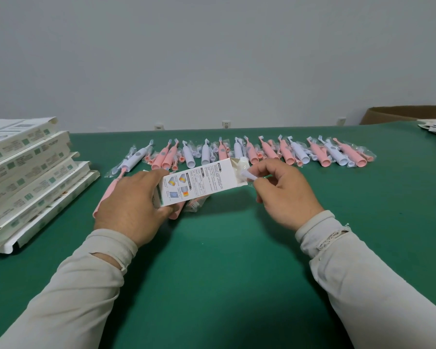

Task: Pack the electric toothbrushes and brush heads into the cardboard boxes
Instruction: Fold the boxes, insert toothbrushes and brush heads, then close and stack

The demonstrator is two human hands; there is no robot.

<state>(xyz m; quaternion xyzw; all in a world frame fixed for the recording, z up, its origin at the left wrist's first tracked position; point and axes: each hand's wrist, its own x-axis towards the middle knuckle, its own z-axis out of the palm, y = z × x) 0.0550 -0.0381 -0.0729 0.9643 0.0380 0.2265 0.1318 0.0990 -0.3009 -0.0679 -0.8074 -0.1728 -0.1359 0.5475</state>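
A big green table fills most of the view, with a grey wall behind it. At the far right edge sits a brown carton. On the left of the table is a stack of flat white boxes, piled up and leaning a bit.

Across the back of the table lies a long row of toothbrushes, pink and white, each in a clear bag. Small brush heads lie in among them. A few more pink ones lie under the left hand.

Two arms in pale sleeves reach in from the bottom.

The left hand grips a small white box by its near end, fingers curled round it. The box is held just above the table, in the middle, with its open end pointing right.

The right hand pinches a small white brush head in a clear bag between thumb and fingers. The brush head is right at the box's open mouth, partly inside.
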